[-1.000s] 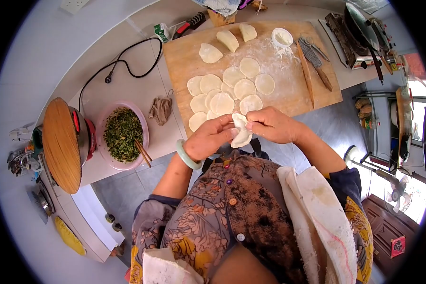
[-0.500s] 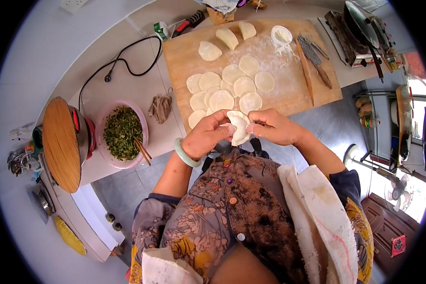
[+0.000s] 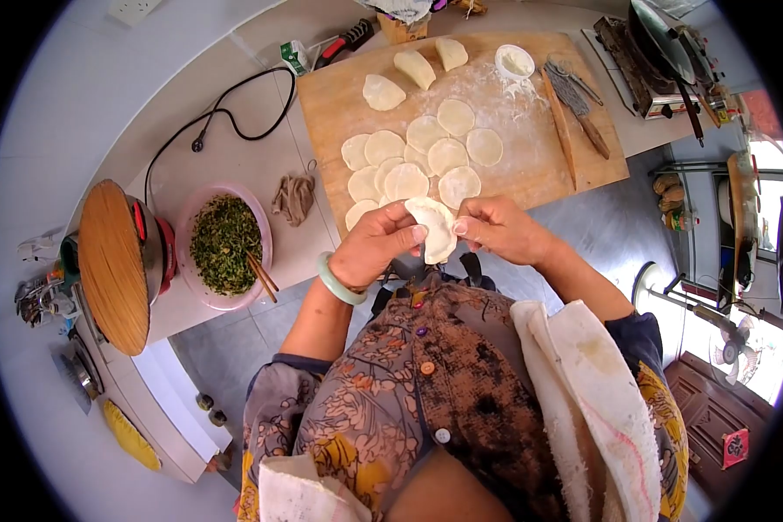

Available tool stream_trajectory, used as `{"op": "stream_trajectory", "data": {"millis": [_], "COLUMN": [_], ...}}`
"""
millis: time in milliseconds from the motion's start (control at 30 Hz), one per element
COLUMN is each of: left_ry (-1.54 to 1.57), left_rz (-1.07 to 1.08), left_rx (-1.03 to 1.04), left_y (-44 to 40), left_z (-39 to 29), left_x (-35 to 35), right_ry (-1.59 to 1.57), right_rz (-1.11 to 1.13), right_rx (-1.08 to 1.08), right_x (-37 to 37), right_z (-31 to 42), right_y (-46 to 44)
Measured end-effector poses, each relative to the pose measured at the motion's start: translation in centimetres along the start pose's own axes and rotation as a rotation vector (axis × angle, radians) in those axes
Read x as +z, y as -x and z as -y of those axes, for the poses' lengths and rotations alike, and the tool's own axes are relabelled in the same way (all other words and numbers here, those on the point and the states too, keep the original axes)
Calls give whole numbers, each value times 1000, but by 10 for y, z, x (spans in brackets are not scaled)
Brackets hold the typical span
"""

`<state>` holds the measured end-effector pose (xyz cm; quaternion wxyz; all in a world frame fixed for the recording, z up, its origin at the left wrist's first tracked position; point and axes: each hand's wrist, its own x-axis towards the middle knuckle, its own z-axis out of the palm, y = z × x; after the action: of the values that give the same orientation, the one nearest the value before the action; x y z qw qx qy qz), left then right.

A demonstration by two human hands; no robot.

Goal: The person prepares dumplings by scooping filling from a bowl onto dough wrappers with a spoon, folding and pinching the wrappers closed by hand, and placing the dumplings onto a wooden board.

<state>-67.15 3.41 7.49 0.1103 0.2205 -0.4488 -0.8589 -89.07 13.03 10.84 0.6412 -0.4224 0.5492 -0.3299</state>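
While clamping the folded dumpling (image 3: 438, 228) between thumb and fingers of the left hand (image 3: 372, 250), pinches its edge with thumb and forefinger of the right hand (image 3: 500, 230). Holds the piece up in the air, roughly at the near edge of the wooden board (image 3: 522, 181), in front of the patterned shirt (image 3: 374, 370). Steadies with the left, pale green bracelet (image 3: 341, 280) at that wrist; presses with the right, on the side away from the left thumb. Cannot see the fingertips behind the dough.

Reads as the sealing step: shaping a half-moon and pressing its rim together. Cannot confirm full closure of the rim from here, nor see any filling inside. Calls next, as a judgement, for small firm pinches along the rim, with only a light left grip to avoid tearing the dough, plus a check from end to end for gaps.

On the board, note flat round wrappers (image 3: 406, 182), mostly overlapping, near the hands, and three folded pieces (image 3: 415, 69) at the far side. Also note a small white bowl (image 3: 515, 61) with scattered flour beside it, plus a thin wooden stick (image 3: 559, 130) farther right. To the left, find a pink bowl (image 3: 266, 230) of chopped green filling (image 3: 222, 248), with chopsticks (image 3: 262, 277) resting in it, and a crumpled brown cloth (image 3: 294, 199) between bowl and board.
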Motion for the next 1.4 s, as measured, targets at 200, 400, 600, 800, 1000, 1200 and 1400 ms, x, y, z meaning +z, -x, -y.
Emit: {"op": "stream_trajectory", "data": {"millis": [200,400,600,800,1000,1200,1400], "left_ry": [53,38,-2,206,225,160,329], "left_rz": [-41,-58,-69,-111,-146,-190,-216], "left_rx": [19,7,-43,25,39,35,105], "left_y": [-2,1,-1,0,1,2,5], "left_z": [7,1,3,11,11,18,19], "left_x": [4,7,2,9,13,13,23], "right_ry": [226,246,61,27,173,138,104], "right_rz": [20,-15,20,10,-76,-105,-215], "right_rx": [-145,-127,42,-59,-115,-83,-138], "right_x": [3,5,7,6,15,21,23], "right_z": [-12,-14,-4,-12,-9,-5,-20], "right_y": [1,-1,3,7,6,9,14]}}
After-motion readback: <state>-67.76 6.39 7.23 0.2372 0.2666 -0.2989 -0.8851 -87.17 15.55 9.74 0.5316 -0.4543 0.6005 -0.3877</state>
